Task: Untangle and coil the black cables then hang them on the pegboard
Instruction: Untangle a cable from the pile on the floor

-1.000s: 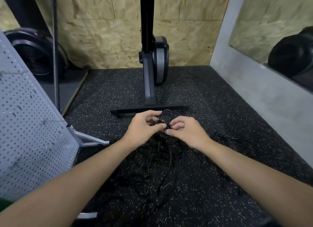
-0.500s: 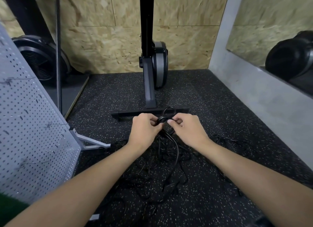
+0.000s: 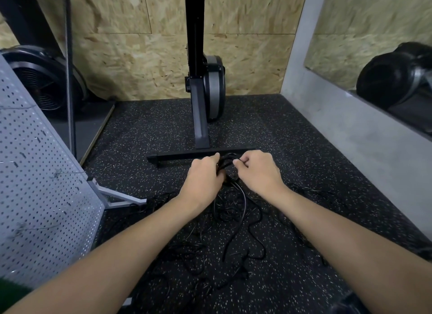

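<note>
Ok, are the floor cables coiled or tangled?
Tangled: the cables sprawl loosely across the floor; left hand and right hand hold one small coil.

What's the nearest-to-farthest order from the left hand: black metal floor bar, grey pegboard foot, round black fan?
1. Black metal floor bar, just beyond the left hand.
2. Grey pegboard foot, lower left.
3. Round black fan, far back left.

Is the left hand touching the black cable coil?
Touching. The head view shows the left hand gripping the black cable coil, while the right hand pinches its other side.
</note>
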Demonstrator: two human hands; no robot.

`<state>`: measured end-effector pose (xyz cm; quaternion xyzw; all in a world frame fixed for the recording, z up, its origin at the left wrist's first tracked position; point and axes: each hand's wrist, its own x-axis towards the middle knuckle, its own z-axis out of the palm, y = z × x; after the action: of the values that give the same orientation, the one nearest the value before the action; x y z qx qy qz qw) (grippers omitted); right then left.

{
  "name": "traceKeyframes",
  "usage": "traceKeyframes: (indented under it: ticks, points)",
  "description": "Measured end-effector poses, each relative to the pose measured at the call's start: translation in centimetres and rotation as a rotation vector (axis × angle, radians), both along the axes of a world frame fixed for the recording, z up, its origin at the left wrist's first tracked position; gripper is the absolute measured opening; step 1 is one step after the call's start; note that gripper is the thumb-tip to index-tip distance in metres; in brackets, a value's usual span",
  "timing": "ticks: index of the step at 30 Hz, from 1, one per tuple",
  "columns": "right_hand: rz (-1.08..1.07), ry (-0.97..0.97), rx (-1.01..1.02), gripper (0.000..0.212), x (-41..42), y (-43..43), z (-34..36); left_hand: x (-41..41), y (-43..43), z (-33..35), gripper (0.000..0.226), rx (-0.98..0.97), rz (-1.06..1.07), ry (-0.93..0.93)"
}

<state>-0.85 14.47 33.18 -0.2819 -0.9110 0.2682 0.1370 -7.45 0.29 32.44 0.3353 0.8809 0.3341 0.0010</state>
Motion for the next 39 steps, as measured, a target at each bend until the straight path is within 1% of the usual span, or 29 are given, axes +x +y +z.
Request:
traceKeyframes:
  ticks: [3, 6, 8, 10, 13, 15, 17, 18, 19, 22, 23, 25, 26, 27, 28, 30, 31, 32, 34, 35, 36, 37, 39]
  points:
    - [-0.03, 0.008, -0.165, 0.037, -0.2, 0.5, 0.5, 0.4, -0.5, 0.6, 0.024, 0.103, 0.055, -0.013]
    - [-0.079, -0.002, -0.311, 0.038, -0.4, 0.9, 0.8, 0.7, -0.8, 1.1, 0.016, 0.145, 0.064, -0.003]
    - [-0.125, 0.009, -0.428, 0.034, -0.8, 1.3, 0.6, 0.9, -0.8, 1.2, 0.014, 0.134, 0.06, -0.002]
    - [-0.154, 0.031, -0.571, 0.026, -1.0, 1.7, 0.3, 1.1, -0.8, 1.1, 0.011, 0.13, 0.058, -0.008]
    - [-0.155, 0.044, -0.708, 0.018, -1.2, 2.1, 0.0, 1.2, -1.2, 1.0, 0.004, 0.171, 0.059, -0.051]
    - [-0.167, 0.052, -0.795, 0.015, -1.1, 2.3, -0.1, 1.1, -1.3, 0.8, 0.007, 0.179, 0.064, -0.07]
    - [-0.167, 0.065, -0.836, 0.014, -1.0, 2.7, -0.2, 0.9, -1.4, 0.5, 0.009, 0.195, 0.07, -0.095]
    - [-0.163, 0.079, -0.819, 0.016, -0.8, 3.0, -0.2, 0.7, -1.3, 0.5, 0.01, 0.222, 0.073, -0.129]
    - [-0.141, 0.084, -0.75, 0.017, -0.6, 3.3, -0.2, 0.5, -1.4, 0.4, 0.011, 0.249, 0.085, -0.19]
    - [0.021, 0.031, -0.38, 0.018, 0.6, 3.4, 0.1, -0.3, -2.0, -0.2, 0.014, 0.319, 0.113, -0.439]
    - [0.075, 0.024, -0.326, 0.016, 0.9, 3.3, 0.1, -0.6, -2.2, -0.6, 0.017, 0.355, 0.13, -0.525]
    - [0.184, 0.044, -0.33, 0.01, 1.3, 2.7, 0.0, -1.1, -2.7, -1.4, 0.023, 0.424, 0.182, -0.664]
    - [0.235, 0.067, -0.352, 0.008, 1.3, 2.3, -0.1, -1.3, -2.8, -1.7, 0.026, 0.446, 0.213, -0.7]
    - [0.274, 0.095, -0.373, 0.007, 1.2, 2.0, -0.1, -1.4, -3.0, -2.0, 0.028, 0.451, 0.246, -0.707]
    - [0.3, 0.116, -0.388, 0.006, 1.2, 1.7, -0.1, -1.4, -3.1, -2.1, 0.028, 0.434, 0.279, -0.671]
    - [0.32, 0.137, -0.393, 0.005, 1.3, 1.6, 0.0, -1.6, -3.2, -2.4, 0.029, 0.333, 0.309, -0.508]
    - [0.324, 0.146, -0.393, 0.006, 1.3, 1.6, 0.0, -1.7, -3.2, -2.4, 0.029, 0.316, 0.295, -0.463]
    - [0.332, 0.155, -0.399, 0.006, 1.2, 1.8, 0.0, -1.8, -3.2, -2.4, 0.028, 0.343, 0.269, -0.465]
    - [0.35, 0.18, -0.422, 0.006, 1.1, 2.1, 0.1, -1.8, -3.1, -1.7, 0.019, 0.501, 0.169, -0.619]
    - [0.36, 0.189, -0.428, 0.007, 1.1, 2.2, 0.2, -1.6, -3.0, -1.4, 0.016, 0.548, 0.096, -0.69]
    - [0.373, 0.194, -0.429, 0.009, 1.2, 2.2, 0.4, -1.7, -3.0, -1.2, 0.016, 0.55, 0.023, -0.714]
    - [0.395, 0.192, -0.427, 0.01, 1.1, 2.1, 0.6, -1.6, -3.0, -1.2, 0.018, 0.494, -0.035, -0.681]
    - [0.452, 0.178, -0.424, 0.012, 1.2, 1.7, 0.7, -1.6, -3.0, -1.9, 0.028, 0.353, -0.087, -0.53]
